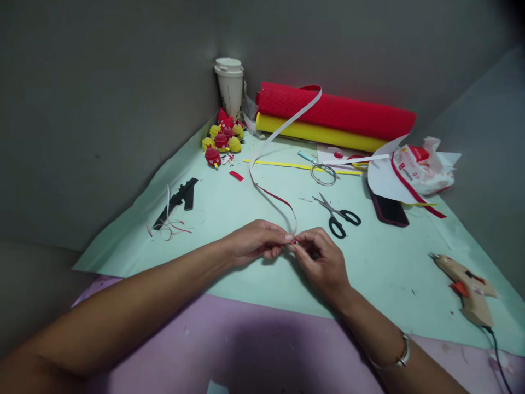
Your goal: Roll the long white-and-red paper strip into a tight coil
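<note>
My left hand and my right hand meet over the pale green sheet, fingertips pinched together on the near end of a long red-and-white paper strip. The end looks rolled into a tiny red coil between my fingers. From there the strip loops upward and back, its far end arching over the red corrugated roll. A bracelet circles my right wrist.
Black-handled scissors lie just beyond my right hand. A glue gun rests at the right, a dark phone and plastic bag farther back. Yellow roll, paper cup, small red and yellow paper balls, black scraps.
</note>
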